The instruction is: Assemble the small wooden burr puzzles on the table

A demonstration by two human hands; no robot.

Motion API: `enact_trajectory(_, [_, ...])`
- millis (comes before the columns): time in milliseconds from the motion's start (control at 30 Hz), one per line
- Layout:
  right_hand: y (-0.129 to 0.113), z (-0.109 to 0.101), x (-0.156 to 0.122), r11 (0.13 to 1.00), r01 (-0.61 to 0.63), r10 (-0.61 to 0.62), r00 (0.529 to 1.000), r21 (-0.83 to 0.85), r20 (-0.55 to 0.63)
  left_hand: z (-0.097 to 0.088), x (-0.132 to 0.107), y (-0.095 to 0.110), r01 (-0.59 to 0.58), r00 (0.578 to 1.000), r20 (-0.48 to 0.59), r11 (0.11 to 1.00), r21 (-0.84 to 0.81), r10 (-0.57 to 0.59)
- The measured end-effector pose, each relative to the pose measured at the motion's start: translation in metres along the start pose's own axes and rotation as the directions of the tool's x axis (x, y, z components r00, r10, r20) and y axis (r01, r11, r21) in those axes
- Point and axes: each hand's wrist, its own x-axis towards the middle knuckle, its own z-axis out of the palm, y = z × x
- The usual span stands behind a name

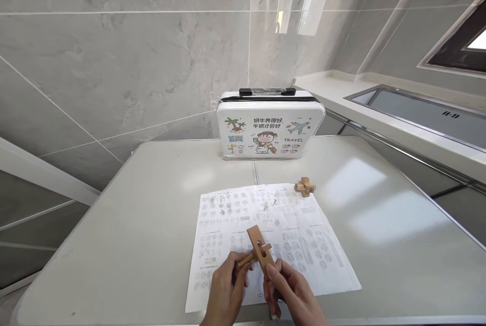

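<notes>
Over the lower part of a printed sheet, my right hand [290,288] grips the near end of a flat wooden puzzle piece [253,236] with round holes in it. My left hand [227,283] pinches a thin wooden rod [245,260], which runs across the flat piece and shows on its far side. Whether the rod passes fully through a hole is hard to make out. Small drawings and diagrams cover the white instruction sheet [216,245] beneath both hands. An assembled wooden cross-shaped puzzle [305,187] rests at the sheet's upper right corner.
A white case [271,128] with cartoon prints and a black handle stands at the back of the pale table [129,235], near the grey tiled wall [152,63]. On the right is a counter [402,123] with a metal-rimmed sink [379,94].
</notes>
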Motion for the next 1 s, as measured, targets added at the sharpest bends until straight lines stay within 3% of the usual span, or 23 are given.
enact_trajectory(300, [-0.001, -0.002, -0.002, 1.000, -0.031, 0.031, 1.000, -0.004, -0.005, 0.000, 0.000, 0.002, 0.018, 1.000, 0.007, 1.000, 0.002, -0.018])
enact_trajectory(1000, [0.026, -0.005, 0.006, 0.996, -0.066, 0.063, 0.997, -0.053, -0.051, -0.001, -0.002, 0.010, -0.038, 0.999, -0.033, 0.999, -0.012, 0.038])
